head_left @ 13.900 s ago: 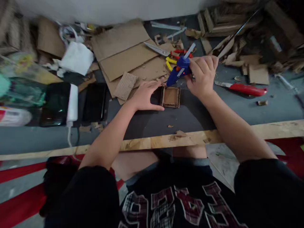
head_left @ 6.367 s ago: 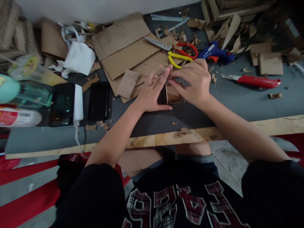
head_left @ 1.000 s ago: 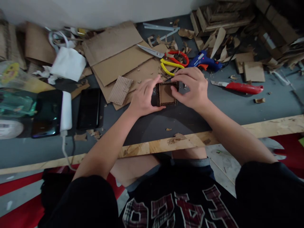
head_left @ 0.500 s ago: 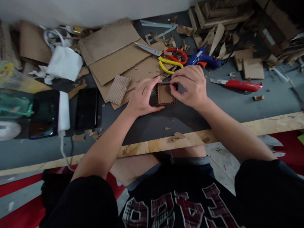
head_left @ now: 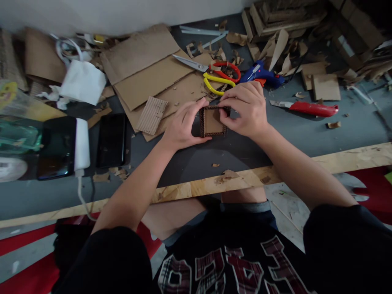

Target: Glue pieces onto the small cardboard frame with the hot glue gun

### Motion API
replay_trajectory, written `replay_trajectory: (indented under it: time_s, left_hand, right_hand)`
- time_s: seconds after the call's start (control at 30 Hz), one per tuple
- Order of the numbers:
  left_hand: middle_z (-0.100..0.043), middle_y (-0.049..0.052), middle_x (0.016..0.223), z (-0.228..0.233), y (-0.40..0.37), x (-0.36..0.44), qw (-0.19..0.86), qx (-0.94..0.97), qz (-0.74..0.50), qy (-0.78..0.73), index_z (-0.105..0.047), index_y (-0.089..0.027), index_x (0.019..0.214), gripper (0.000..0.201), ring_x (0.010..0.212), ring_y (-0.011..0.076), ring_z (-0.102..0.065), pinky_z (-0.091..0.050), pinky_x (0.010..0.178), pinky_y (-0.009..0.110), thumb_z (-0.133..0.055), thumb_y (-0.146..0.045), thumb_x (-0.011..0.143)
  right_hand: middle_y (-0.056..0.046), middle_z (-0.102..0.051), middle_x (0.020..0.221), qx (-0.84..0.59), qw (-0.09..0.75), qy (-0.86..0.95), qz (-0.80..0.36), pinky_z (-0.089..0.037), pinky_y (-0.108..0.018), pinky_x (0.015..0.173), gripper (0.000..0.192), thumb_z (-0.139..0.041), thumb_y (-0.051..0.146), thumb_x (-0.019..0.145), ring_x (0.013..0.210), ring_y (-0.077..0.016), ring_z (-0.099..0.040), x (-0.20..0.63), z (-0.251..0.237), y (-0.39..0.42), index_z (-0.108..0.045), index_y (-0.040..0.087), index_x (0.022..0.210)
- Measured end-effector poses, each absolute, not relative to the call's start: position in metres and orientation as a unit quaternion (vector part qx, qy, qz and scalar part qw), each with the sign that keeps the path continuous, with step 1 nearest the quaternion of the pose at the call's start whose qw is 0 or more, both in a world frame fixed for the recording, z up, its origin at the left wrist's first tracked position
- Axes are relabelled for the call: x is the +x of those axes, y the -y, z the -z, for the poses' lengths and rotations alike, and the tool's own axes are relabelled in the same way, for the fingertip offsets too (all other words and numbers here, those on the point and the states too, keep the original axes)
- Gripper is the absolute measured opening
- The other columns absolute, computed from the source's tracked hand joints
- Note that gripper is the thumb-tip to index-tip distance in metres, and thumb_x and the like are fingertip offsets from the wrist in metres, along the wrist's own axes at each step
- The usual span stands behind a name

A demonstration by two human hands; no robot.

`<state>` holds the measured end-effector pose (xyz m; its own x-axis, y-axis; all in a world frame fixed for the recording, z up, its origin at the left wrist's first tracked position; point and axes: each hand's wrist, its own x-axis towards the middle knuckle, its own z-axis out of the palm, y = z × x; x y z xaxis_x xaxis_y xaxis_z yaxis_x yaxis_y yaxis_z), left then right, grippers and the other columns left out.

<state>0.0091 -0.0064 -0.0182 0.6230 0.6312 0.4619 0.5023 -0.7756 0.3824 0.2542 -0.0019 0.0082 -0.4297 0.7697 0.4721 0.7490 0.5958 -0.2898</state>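
A small square cardboard box [head_left: 212, 121] with corrugated edges rests on the grey table [head_left: 306, 134], held between both hands. My left hand [head_left: 183, 126] grips its left side, thumb at the near edge and fingers over the top. My right hand [head_left: 246, 108] pinches its right and far edges. A blue glue gun [head_left: 261, 74] lies just beyond my right hand, and a red utility knife [head_left: 309, 108] lies to the right.
Scissors with red and yellow handles [head_left: 214, 73] lie on flat cardboard sheets [head_left: 153, 69]. A ribbed cardboard piece [head_left: 152, 115], two phones [head_left: 112, 140], a white charger [head_left: 82, 143] and a white cloth [head_left: 82, 81] sit left. Cardboard scraps [head_left: 326, 86] pile at the right. A plywood strip [head_left: 196, 188] edges the table.
Over the last second both hands keep hold of the small box with only slight finger shifts. Earlier, my right hand held the glue gun, which now lies on the table.
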Motion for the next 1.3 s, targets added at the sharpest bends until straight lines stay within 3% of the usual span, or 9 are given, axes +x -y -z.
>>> replay_trajectory:
  time_s: [0.2,0.47,0.63,0.83,1.07,1.3]
  left_hand:
    - [-0.05,0.016,0.152,0.015,0.01,0.01,0.121,0.891,-0.294,-0.324,-0.015,-0.029,0.157,0.108,0.142,0.0359,-0.047,-0.045,0.116,0.056,-0.06,-0.081,0.074]
    - [-0.05,0.017,0.151,0.014,0.009,0.013,0.116,0.906,-0.269,-0.304,-0.016,-0.027,0.156,0.107,0.143,0.0377,-0.047,-0.039,0.119,0.06,-0.065,-0.076,0.075]
    - [-0.053,0.017,0.148,0.015,0.008,0.012,0.095,0.907,-0.272,-0.308,-0.02,-0.028,0.155,0.107,0.139,0.0368,-0.051,-0.045,0.115,0.059,-0.069,-0.075,0.073]
    - [-0.058,0.015,0.141,0.018,0.006,0.011,0.055,0.913,-0.321,-0.245,-0.009,-0.027,0.158,0.115,0.132,0.0321,-0.057,-0.052,0.109,0.055,-0.073,-0.071,0.073]
    - [-0.054,0.016,0.147,0.015,0.01,0.011,0.126,0.898,-0.27,-0.323,-0.022,-0.023,0.154,0.112,0.139,0.035,-0.051,-0.044,0.117,0.056,-0.067,-0.08,0.07]
    - [-0.056,0.015,0.144,0.014,0.01,0.012,0.144,0.888,-0.277,-0.337,-0.026,-0.027,0.153,0.11,0.139,0.0362,-0.051,-0.044,0.117,0.057,-0.067,-0.082,0.068]
  right_hand:
    - [-0.005,-0.071,0.112,-0.448,0.287,0.846,-0.029,-0.043,-0.057,0.104,0.023,-0.055,0.034,0.088,0.114,-0.0293,-0.061,0.255,-0.009,0.002,-0.074,0.032,0.101]
    - [-0.003,-0.072,0.109,-0.43,0.29,0.855,-0.021,-0.04,-0.058,0.106,0.024,-0.053,0.037,0.09,0.112,-0.0293,-0.062,0.25,-0.011,0.004,-0.075,0.032,0.097]
    - [-0.002,-0.072,0.112,-0.428,0.271,0.862,-0.023,-0.04,-0.057,0.108,0.025,-0.049,0.036,0.093,0.113,-0.028,-0.062,0.249,-0.012,0.005,-0.073,0.032,0.099]
    - [-0.003,-0.07,0.115,-0.421,0.265,0.868,-0.02,-0.039,-0.056,0.108,0.026,-0.048,0.036,0.094,0.115,-0.028,-0.061,0.25,-0.012,0.004,-0.072,0.031,0.103]
    - [-0.003,-0.069,0.117,-0.415,0.254,0.873,-0.03,-0.038,-0.055,0.106,0.028,-0.043,0.035,0.098,0.116,-0.0272,-0.06,0.248,-0.012,0.005,-0.07,0.031,0.105]
    - [-0.005,-0.069,0.117,-0.425,0.257,0.868,-0.03,-0.039,-0.054,0.104,0.028,-0.041,0.037,0.098,0.114,-0.0275,-0.059,0.245,-0.009,0.004,-0.068,0.029,0.103]
